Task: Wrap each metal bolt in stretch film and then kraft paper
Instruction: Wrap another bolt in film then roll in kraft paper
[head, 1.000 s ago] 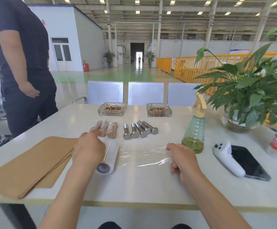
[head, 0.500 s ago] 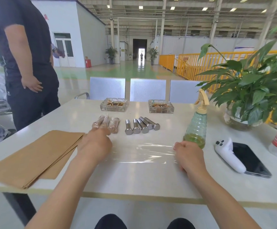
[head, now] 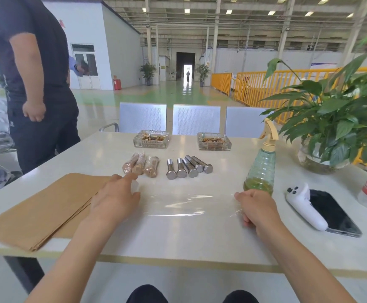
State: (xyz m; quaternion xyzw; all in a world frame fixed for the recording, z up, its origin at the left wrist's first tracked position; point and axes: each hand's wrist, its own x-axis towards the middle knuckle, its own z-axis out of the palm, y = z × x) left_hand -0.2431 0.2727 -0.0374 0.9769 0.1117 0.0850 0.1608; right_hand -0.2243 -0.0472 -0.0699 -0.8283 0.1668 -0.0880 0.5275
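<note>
Head view, seated at table (head: 178,243). Progress: three wrapped bolts (head: 141,165) lie side by side at approx 11 o'clock from the film sheet, brown paper showing under a glossy skin; judged done or nearly so. Five bare metal bolts (head: 188,166) sit just to their right at 12 o'clock, heads toward the worker, untouched, so by count under half finished. Step in hand, by my reading: pulling out a length of stretch film (head: 187,204) for the next bolt. Film lies flat on the tabletop, stretched between both hands. Left hand (head: 114,199) covers the roll end; fingers bent over it, index extended toward the wrapped bolts; roll itself nearly all hidden, only a pale bit visible at the fingertips. Right hand (head: 253,207) is curled, pinching the film's free edge at 3 o'clock. Kraft paper stack (head: 40,206) at 9 o'clock, its near corner reaching the table's front edge. Room: open tabletop at 6 o'clock between film and near edge, adequate for rolling a bolt. Tight at 3 o'clock: spray bottle (head: 260,169) stands just behind the right hand, white controller (head: 305,206) and phone (head: 333,213) near beyond. Tip risk for bottle if the pull widens. Bystander (head: 31,79) stands off the table's far-left corner, well apart.
</note>
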